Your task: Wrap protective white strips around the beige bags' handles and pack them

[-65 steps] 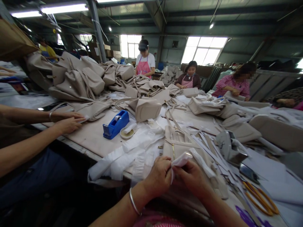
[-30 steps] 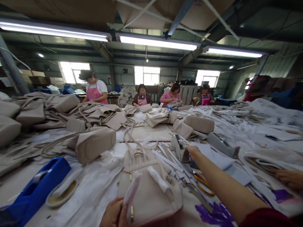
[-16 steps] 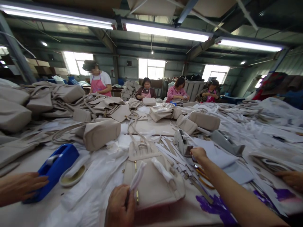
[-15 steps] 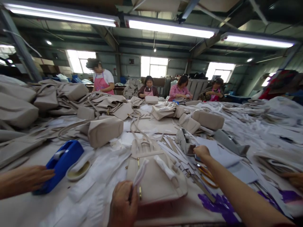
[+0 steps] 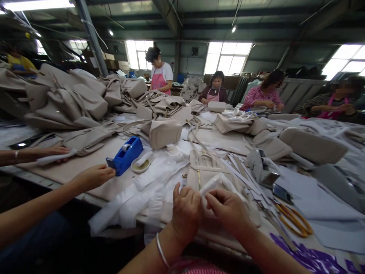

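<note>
At near tabletop [image 5: 65, 167] edge, left hand [image 5: 185, 209] and right hand [image 5: 228, 207] both pinch white wrap [image 5: 212, 184] between them. Wrap sits on beige handbag [image 5: 203, 171], just beyond fingers, long axis running away from person. Both hands equally near. Co-worker's hand [image 5: 95, 176] just beside blue tape dispenser [image 5: 125, 154], off left.

Workshop table | blue tape dispenser [image 5: 125, 155] at the left edge, a co-worker's hand [image 5: 94, 177] touching its end | small dish [image 5: 140, 166] just beside it | heaped beige bags [image 5: 76, 99] behind | grey tape dispenser [image 5: 261, 167] and orange-handled scissors [image 5: 293, 220] to the right | workers in pink aprons [image 5: 160, 74] along the far side
</note>
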`<state>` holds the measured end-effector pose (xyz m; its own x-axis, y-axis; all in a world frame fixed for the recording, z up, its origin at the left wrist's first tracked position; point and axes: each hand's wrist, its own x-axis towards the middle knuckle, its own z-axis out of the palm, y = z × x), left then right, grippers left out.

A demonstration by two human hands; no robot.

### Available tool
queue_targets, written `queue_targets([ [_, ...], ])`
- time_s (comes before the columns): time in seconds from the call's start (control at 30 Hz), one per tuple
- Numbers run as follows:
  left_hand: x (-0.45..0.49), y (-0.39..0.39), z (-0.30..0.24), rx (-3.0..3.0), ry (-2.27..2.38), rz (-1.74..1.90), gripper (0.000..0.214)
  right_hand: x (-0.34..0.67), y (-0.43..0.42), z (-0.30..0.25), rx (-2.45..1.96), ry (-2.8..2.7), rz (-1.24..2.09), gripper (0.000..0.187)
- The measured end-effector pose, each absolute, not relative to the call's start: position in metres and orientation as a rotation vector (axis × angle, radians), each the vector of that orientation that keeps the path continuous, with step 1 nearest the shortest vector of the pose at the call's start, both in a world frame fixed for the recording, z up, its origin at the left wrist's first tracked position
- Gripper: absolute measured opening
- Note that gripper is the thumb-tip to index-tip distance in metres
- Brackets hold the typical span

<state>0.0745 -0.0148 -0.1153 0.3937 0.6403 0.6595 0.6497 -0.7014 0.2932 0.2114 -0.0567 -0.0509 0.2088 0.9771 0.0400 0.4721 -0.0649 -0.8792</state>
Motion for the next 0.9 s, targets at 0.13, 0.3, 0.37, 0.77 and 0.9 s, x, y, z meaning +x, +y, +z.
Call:
queue_targets([
  [0.13,0.071,-0.016,-0.124,-2.604,-1.11,-1.222,0.016,0.204,-0.043,-0.072,-1.817,-1.399,0.736,0.031],
  [0.3,0.071,-0.018,-0.134,-2.594,-1.077,-1.325,0.014,0.212,-0.042,-0.089,-1.914,-1.382,0.729,0.03],
  [0.37,0.07,-0.018,-0.134,-2.561,-1.053,-1.372,0.023,0.211,-0.042,-0.088,-1.929,-1.374,0.735,0.032],
  [0.77,0.068,-0.016,-0.135,-2.579,-1.159,-1.245,0.014,0.206,-0.047,-0.091,-1.874,-1.409,0.728,0.031],
  [0.9,0.068,-0.015,-0.13,-2.638,-1.273,-1.202,0.017,0.206,-0.053,-0.089,-1.832,-1.371,0.79,0.028],
])
